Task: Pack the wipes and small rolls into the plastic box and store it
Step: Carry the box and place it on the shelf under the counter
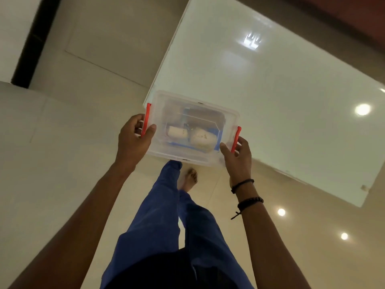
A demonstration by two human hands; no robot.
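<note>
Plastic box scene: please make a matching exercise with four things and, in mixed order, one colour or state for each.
Things:
1. plastic box
2. latches
3. small rolls
4. trousers

Descriptions:
A. blue
B. red
C. white, inside the box
D. clear, lid on, held at both ends by the left hand and right hand

Pairs: 1-D, 2-B, 3-C, 4-A

One clear plastic box (193, 130) is in view, with its lid on and two red latches (148, 119), one at each short end. Through the lid show two small white rolls (176, 132), side by side near the box's nearer long edge, and one blue-edged flat pack under them. Two hands (133, 138) hold it, one at each latch. One white table (270, 90) stands beyond.
</note>
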